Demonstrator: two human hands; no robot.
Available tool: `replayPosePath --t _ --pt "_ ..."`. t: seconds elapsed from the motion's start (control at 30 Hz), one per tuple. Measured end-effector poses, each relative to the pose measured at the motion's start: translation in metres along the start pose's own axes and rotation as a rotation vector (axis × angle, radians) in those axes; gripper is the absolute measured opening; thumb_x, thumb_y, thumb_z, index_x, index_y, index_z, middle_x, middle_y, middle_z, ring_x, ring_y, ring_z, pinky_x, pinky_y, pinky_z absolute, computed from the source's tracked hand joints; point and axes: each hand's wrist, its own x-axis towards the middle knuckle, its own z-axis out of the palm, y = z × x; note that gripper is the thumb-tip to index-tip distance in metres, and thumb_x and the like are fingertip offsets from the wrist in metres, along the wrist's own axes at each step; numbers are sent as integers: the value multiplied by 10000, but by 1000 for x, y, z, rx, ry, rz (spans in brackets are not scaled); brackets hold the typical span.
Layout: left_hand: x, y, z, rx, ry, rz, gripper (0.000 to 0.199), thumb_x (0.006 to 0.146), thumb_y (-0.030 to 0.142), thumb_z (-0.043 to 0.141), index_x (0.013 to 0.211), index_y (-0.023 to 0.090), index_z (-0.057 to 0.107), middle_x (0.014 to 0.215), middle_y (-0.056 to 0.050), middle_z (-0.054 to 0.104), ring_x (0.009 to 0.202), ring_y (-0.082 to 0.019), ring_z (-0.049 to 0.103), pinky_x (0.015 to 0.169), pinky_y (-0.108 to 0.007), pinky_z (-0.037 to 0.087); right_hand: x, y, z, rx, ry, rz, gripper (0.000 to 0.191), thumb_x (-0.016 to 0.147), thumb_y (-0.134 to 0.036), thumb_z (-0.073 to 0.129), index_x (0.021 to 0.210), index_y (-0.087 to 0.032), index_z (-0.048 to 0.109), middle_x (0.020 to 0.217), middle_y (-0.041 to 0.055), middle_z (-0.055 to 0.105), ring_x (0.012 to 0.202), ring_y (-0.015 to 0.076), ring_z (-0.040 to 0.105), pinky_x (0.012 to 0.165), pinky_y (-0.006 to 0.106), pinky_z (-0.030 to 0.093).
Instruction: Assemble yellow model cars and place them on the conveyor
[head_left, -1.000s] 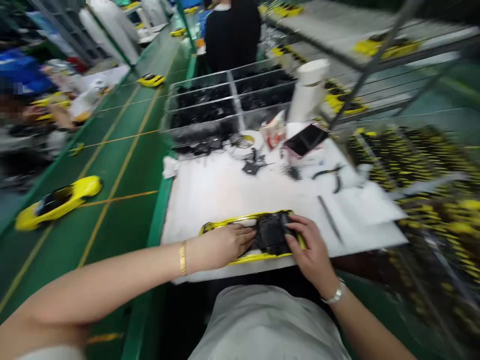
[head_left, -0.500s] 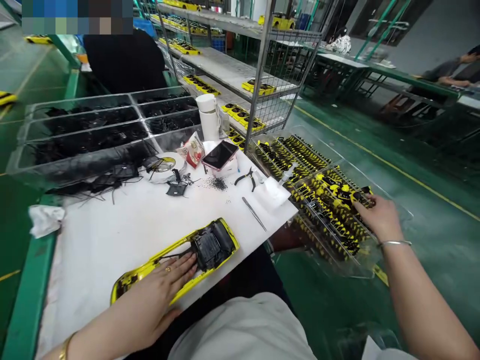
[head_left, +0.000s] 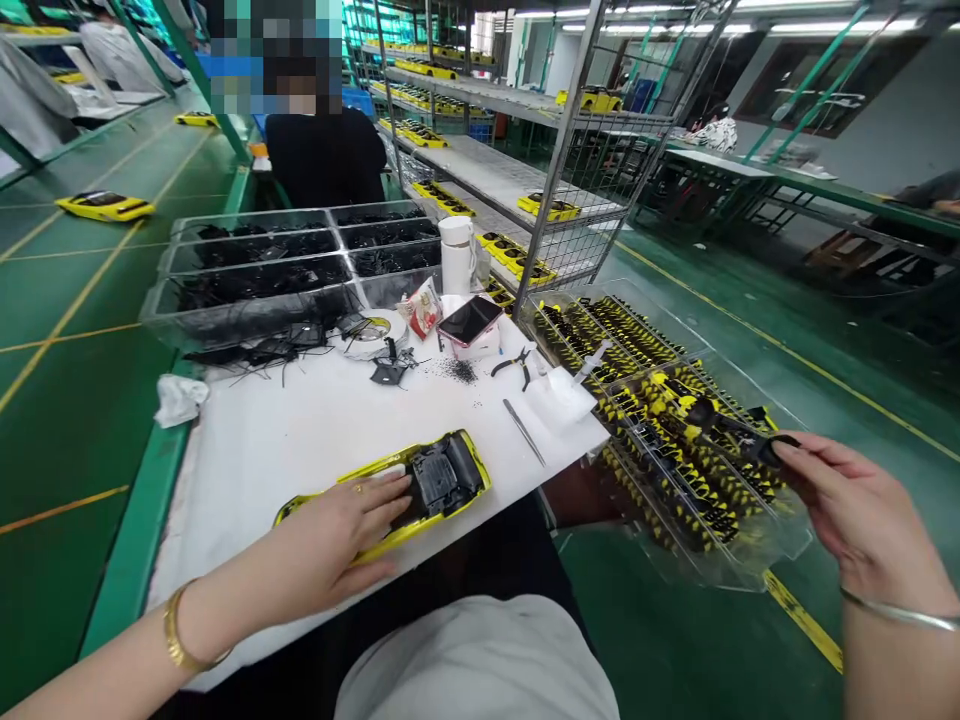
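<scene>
A yellow model car body (head_left: 471, 488) lies on the white table top with black parts inside it. My left hand (head_left: 352, 520) rests across the car body, fingers stretched out flat, and covers part of it. On the right, my right hand (head_left: 851, 490) pinches the end of a long black plastic part (head_left: 739, 432) between thumb and fingers. That part is held over a clear divided tray (head_left: 795, 520) filled with rows of small black-and-yellow pieces. Its exact kind is hard to make out.
Tweezers (head_left: 523, 432), black-handled pliers (head_left: 514, 368), a phone (head_left: 471, 321), a roll of tape (head_left: 373, 332) and a white cup (head_left: 457, 255) are on the table. A clear bin (head_left: 247, 320) of black parts stands behind. A metal rack (head_left: 559, 150) holds yellow cars; a person (head_left: 326, 155) sits beyond.
My right hand has drawn back to the right from the tray, and a long black part now shows in its fingers. My left hand stays on the car body. The view has shifted.
</scene>
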Motion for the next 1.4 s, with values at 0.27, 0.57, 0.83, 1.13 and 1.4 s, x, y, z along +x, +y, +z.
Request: replayPosePath --t 0.27,0.57,0.83,1.13,1.4 --pt "9 62 -4 -984 232 -83 566 868 301 695 1388 188 504 1315 -142 637 1175 -212 645 974 -326 565 -111 -90 175 413 -654 -11 295 619 -465 868 798 -283 721 808 80 666 664 202 613 544 316 512" --pt "-47 53 27 -1503 764 -350 382 860 340 699 1194 166 635 1248 -154 670 1123 -258 663 930 -390 557 -179 -131 277 418 -1132 -432 146 849 -333 715 877 -236 610 817 40 649 711 182 666 636 276 579" --pt "-63 20 11 -1504 748 -519 416 783 501 740 920 115 667 793 -15 647 704 -91 576 704 -231 471 -183 -176 318 129 -786 -1424 451 882 -257 666 1294 -168 505 1338 170 543 1333 347 442 1059 538 433" --pt "-84 -22 33 -1076 625 -839 354 941 440 502 1120 140 558 840 -45 652 746 -152 628 711 -287 499 -179 -185 343 -402 -1034 -1518 441 783 -251 697 1175 -115 546 953 125 653 875 305 634 651 412 539" --pt "-75 -34 67 -1391 451 -743 471 941 616 378 853 171 506 490 37 532 449 -117 533 457 -216 381 -195 -196 366 -530 -1204 -1467 417 682 -171 732 1067 -182 574 880 70 672 874 308 640 761 449 502"
